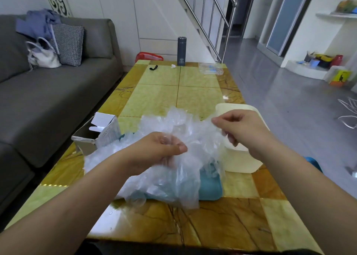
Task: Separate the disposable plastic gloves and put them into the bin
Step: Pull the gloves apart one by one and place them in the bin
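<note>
The disposable plastic gloves (173, 158) form a loose, crumpled clear mass at the near centre of the tabletop (231, 225), lying over a teal tray (210, 187). The cream bin (237, 158) stands just right of the heap, touching its edge. Whether any glove is already inside cannot be told — the right forearm hides the opening. Most of the pile appears unsorted, so the bulk of the task remains.

The left hand (160, 148) is above the heap, palm inward, fingers closed in a pinch on a fold of film. The right hand (237, 127) is raised over the bin, fingers pinched on a stretched glove edge — the two hands drawing the film apart. An open cardboard box (96, 133) lies left of the heap.
</note>
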Demonstrator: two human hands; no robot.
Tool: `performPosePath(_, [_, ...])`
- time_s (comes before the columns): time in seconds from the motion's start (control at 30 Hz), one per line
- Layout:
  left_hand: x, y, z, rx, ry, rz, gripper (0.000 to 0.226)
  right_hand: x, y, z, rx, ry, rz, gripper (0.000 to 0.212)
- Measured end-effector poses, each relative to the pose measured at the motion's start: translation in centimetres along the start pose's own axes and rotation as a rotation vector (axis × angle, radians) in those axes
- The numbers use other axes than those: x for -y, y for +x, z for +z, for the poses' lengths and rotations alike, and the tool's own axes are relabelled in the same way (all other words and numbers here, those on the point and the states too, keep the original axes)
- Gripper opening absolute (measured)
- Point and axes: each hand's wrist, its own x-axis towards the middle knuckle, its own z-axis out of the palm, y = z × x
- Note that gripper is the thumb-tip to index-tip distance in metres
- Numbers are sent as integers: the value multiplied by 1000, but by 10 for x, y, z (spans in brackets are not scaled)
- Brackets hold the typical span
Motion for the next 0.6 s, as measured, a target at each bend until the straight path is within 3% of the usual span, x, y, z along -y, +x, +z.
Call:
performPosePath(0.1, [2,-6,-3,44,-268,-7,9,-5,-1,2,-6,180,123,37])
performPosePath(0.27, [-6,-9,14,176,-633,63,10,-16,-12,20,415,380,352,82])
performPosePath(0.4, [-3,2,29,47,-805,157,13,-28,-31,20,718,413,325,91])
performPosePath(0.5, [5,16,32,-41,-878,199,10,-27,-39,27,609,332,280,62])
performPosePath(0.57, [11,22,33,-52,-840,145,3,-23,-36,30,384,405,257,40])
performPosePath(0.6, [15,22,33,-71,-775,85,11,-21,-30,29,248,449,249,31])
